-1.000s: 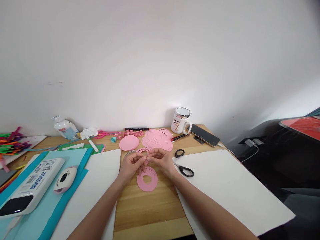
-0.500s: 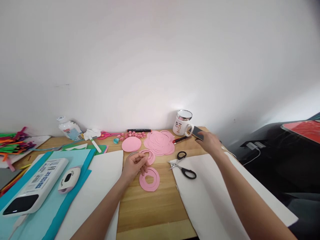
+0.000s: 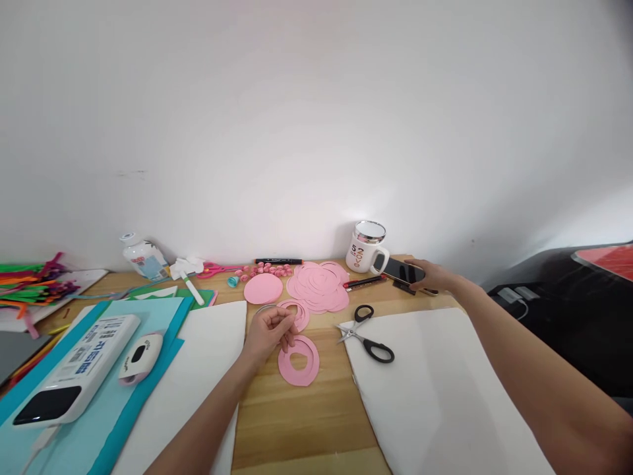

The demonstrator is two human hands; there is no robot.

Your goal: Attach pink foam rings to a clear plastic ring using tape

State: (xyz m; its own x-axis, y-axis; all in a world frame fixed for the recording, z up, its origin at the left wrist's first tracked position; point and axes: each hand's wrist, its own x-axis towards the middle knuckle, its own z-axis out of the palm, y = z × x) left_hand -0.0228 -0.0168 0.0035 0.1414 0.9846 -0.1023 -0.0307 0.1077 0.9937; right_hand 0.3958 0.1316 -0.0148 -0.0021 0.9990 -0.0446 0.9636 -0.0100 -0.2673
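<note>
My right hand [image 3: 429, 274] is at the back right of the table, with its thumb and fingers at the right end of a dark phone [image 3: 399, 269] beside the white mug [image 3: 366, 249]. My left hand [image 3: 271, 330] is closed in a pinch over the pink paper rings; whatever it holds, if anything, is hidden. One pink ring [image 3: 299, 377] lies just below its fingertips, and another ring [image 3: 301, 316] is partly behind them. Farther back are a pink paper disc [image 3: 263, 289] and a heap of pink paper spirals [image 3: 318, 287]. Black-handled scissors [image 3: 366, 335] rest with spread blades.
White sheets [image 3: 435, 369] cover the right side and another white sheet [image 3: 192, 376] the left. A power bank [image 3: 82, 363] and a small white device [image 3: 141, 358] lie on blue paper. A white bottle [image 3: 144, 257] and pens [image 3: 366, 282] stand or lie near the wall.
My right hand has shifted right around the phone's end, uncovering more of the phone. My left hand keeps its pinch over the rings. The view has moved slightly.
</note>
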